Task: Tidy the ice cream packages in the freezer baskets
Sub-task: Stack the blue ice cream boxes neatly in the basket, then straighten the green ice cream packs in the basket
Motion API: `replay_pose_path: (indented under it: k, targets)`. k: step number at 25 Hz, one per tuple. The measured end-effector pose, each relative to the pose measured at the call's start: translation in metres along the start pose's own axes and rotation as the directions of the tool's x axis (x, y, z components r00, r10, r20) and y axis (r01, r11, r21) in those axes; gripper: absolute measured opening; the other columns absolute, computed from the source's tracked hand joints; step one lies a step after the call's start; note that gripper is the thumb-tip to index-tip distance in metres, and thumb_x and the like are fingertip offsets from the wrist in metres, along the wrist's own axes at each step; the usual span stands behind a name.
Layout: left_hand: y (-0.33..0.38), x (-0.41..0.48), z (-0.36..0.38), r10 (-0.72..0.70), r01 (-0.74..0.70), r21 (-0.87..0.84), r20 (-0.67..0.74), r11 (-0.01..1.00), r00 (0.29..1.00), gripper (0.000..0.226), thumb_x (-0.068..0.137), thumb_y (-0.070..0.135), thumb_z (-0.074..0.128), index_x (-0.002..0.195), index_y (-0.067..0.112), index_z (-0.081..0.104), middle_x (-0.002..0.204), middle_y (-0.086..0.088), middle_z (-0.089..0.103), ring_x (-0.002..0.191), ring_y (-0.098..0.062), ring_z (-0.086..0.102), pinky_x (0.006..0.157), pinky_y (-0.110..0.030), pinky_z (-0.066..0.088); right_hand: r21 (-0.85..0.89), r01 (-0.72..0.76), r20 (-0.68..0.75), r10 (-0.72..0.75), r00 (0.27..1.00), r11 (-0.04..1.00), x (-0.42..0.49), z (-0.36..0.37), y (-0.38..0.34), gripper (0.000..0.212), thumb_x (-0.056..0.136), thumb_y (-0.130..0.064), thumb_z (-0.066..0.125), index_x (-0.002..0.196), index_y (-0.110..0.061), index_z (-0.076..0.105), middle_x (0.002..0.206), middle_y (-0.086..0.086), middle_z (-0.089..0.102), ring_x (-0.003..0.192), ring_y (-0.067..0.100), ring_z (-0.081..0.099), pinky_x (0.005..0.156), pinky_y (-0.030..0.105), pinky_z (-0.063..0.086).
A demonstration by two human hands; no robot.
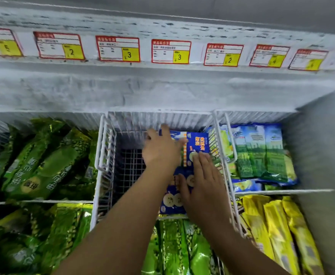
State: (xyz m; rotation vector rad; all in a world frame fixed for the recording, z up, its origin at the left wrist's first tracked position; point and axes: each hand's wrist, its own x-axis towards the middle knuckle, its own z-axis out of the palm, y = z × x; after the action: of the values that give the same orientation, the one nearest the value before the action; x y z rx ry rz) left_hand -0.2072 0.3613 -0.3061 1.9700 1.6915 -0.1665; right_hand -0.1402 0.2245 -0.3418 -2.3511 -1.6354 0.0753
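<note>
A white wire basket [103, 147] sits in the middle of the freezer. Its left half shows bare wire floor. Blue ice cream packages [199, 144] lie along its right side, in a row running front to back. My left hand [161, 149] rests on the far blue package, fingers curled over its top edge. My right hand [204, 187] lies flat, fingers spread, on the blue packages nearer to me. Whether the left hand grips the package or only presses it is unclear.
Green packages [43, 165] fill the left baskets and the near middle one [174, 247]. Blue-green packages [262, 153] lie in the far right basket, yellow ones [277, 233] in the near right. Price labels [119, 49] line the frosted back wall.
</note>
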Motion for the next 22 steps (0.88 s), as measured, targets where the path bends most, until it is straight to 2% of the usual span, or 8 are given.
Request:
replay_pose_path:
  k: [2,4,8,10,14,16,18,22]
  targets:
    - [-0.001,0.001,0.016,0.016,-0.013,-0.058,0.043,0.998,0.999,0.059,0.099,0.042,0.041,0.15,0.026,0.016,0.152,-0.019,0.005,0.136,-0.046,0.019,0.097,-0.049,0.042,0.008,0.004,-0.017,-0.004,1.0,1.0,0.0,0.0,-0.001,0.068,0.094,-0.05,0.036,0.145,-0.005,0.041,0.15,0.011,0.04,0.142,0.022,0.032,0.114,0.031,0.019]
    - [-0.005,-0.003,0.032,-0.029,0.036,-0.191,0.04,0.981,0.999,0.056,0.102,0.038,0.033,0.151,0.025,0.009,0.156,-0.016,-0.002,0.139,-0.042,0.016,0.1,-0.051,0.039,0.01,0.018,-0.036,-0.017,0.999,1.0,0.001,-0.002,-0.002,0.064,0.093,-0.045,0.038,0.143,-0.006,0.045,0.148,0.011,0.044,0.14,0.022,0.036,0.113,0.03,0.02]
    - [-0.017,-0.013,0.054,0.042,-0.057,-0.261,-0.064,0.964,0.997,0.054,0.103,0.032,0.029,0.152,0.02,0.01,0.16,-0.007,-0.009,0.139,-0.03,0.028,0.084,-0.041,0.046,0.042,0.023,-0.057,-0.02,0.998,0.999,0.003,-0.001,-0.002,0.054,0.093,-0.036,0.044,0.14,-0.009,0.049,0.146,0.009,0.046,0.139,0.023,0.038,0.111,0.034,0.027]
    - [-0.026,-0.022,0.064,0.026,-0.049,-0.259,-0.09,0.965,0.996,0.057,0.102,0.035,0.031,0.153,0.023,0.008,0.161,-0.004,-0.006,0.139,-0.028,0.028,0.096,-0.044,0.044,0.066,0.023,-0.045,-0.02,0.999,0.998,0.004,-0.001,-0.002,0.052,0.094,-0.035,0.043,0.14,-0.011,0.049,0.147,0.009,0.045,0.14,0.023,0.036,0.111,0.04,0.032]
    - [-0.027,-0.069,0.06,0.097,-0.154,-0.2,-0.268,0.968,0.959,0.061,0.098,0.03,0.036,0.152,0.009,0.016,0.161,-0.009,-0.004,0.147,-0.023,-0.002,0.118,-0.038,0.017,0.08,0.108,-0.004,-0.108,0.994,0.991,-0.005,-0.015,-0.003,0.058,0.093,-0.039,0.031,0.143,-0.011,0.046,0.151,0.01,0.04,0.142,0.027,0.032,0.11,0.047,0.034]
    - [-0.014,-0.101,0.037,0.147,-0.247,-0.23,-0.379,0.941,0.913,0.06,0.098,0.03,0.027,0.152,0.009,0.013,0.16,-0.012,0.006,0.147,-0.025,0.004,0.12,-0.035,0.009,0.061,0.156,0.009,-0.157,0.988,0.986,-0.016,-0.029,-0.009,0.067,0.086,-0.041,0.032,0.146,-0.013,0.04,0.154,0.01,0.035,0.144,0.027,0.027,0.112,0.047,0.029]
    - [-0.016,-0.137,0.019,0.163,-0.302,-0.235,-0.471,0.924,0.867,0.064,0.092,0.032,0.013,0.15,0.007,0.021,0.158,-0.012,0.019,0.146,-0.025,0.015,0.119,-0.034,0.012,0.062,0.158,-0.043,-0.155,0.987,0.986,-0.038,-0.047,-0.024,0.063,0.086,-0.036,0.038,0.146,-0.017,0.04,0.154,0.009,0.034,0.144,0.027,0.027,0.112,0.045,0.028]
    - [-0.059,-0.21,0.01,0.03,-0.194,-0.279,-0.5,0.941,0.866,0.059,0.085,0.02,0.029,0.141,0.006,0.041,0.151,-0.014,0.034,0.141,-0.027,0.029,0.116,-0.038,0.024,0.078,0.101,-0.066,-0.096,0.993,0.992,-0.095,-0.072,-0.066,0.064,0.083,-0.007,0.068,0.142,-0.018,0.045,0.151,0.014,0.036,0.138,0.028,0.026,0.106,0.049,0.035]
